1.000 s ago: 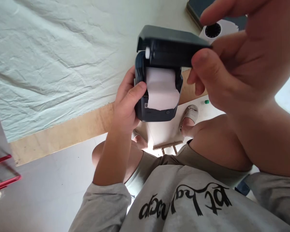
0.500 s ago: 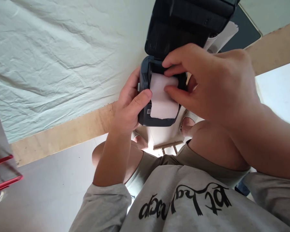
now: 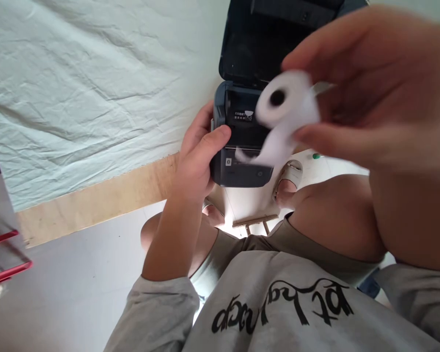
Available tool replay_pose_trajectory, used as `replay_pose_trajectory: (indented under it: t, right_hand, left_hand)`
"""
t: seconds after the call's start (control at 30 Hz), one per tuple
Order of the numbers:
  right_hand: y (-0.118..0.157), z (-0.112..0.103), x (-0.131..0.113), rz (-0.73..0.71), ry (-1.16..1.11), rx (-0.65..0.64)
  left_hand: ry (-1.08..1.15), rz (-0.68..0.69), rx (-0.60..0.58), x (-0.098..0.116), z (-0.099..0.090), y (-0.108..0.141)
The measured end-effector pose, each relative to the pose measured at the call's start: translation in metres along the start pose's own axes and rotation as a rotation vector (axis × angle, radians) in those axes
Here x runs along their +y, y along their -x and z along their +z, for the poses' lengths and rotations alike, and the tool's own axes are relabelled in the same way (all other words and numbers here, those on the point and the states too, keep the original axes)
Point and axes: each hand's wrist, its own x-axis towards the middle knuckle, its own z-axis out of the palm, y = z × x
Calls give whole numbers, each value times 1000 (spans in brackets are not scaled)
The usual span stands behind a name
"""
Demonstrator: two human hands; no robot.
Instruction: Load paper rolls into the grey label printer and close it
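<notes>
A small dark portable label printer is gripped along its left side by my left hand, the thumb lying over its edge. Its black lid stands swung up, and the paper bay below shows printed text inside. Above the right part of the bay, my right hand pinches a white paper roll between thumb and fingers. The roll's dark core hole faces left, and a loose strip of paper hangs from it over the printer's front. The right hand and roll are slightly blurred.
A table with a pale green cloth and a wooden edge lies ahead. At the far left stands a rack with red rails. My legs and the light floor are below.
My right hand has lifted the paper roll out of the printer's bay and moved it up and to the right. My left hand keeps its hold on the printer, almost unmoved.
</notes>
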Motion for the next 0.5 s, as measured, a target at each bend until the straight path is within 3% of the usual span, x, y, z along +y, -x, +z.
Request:
replay_pose_trajectory:
  t: [0.13,0.17,0.23,0.33,0.4,0.5]
  right_hand:
    - [-10,-4,1,295,-357,217]
    - [-10,-3,3,307,-363,233]
    - [-6,-2,11,187,-311,261]
    - [4,0,25,19,-39,207]
    - [8,0,33,-27,248,130]
    - [9,2,44,-115,557,110]
  left_hand:
    - [20,-35,42,2,1,-1]
    - [23,-39,47,2,2,-1]
    - [19,-37,56,1,2,-1]
    - [31,1,83,-1,3,-2]
    - [45,22,96,-3,3,-3]
    - [37,19,87,-5,2,-4]
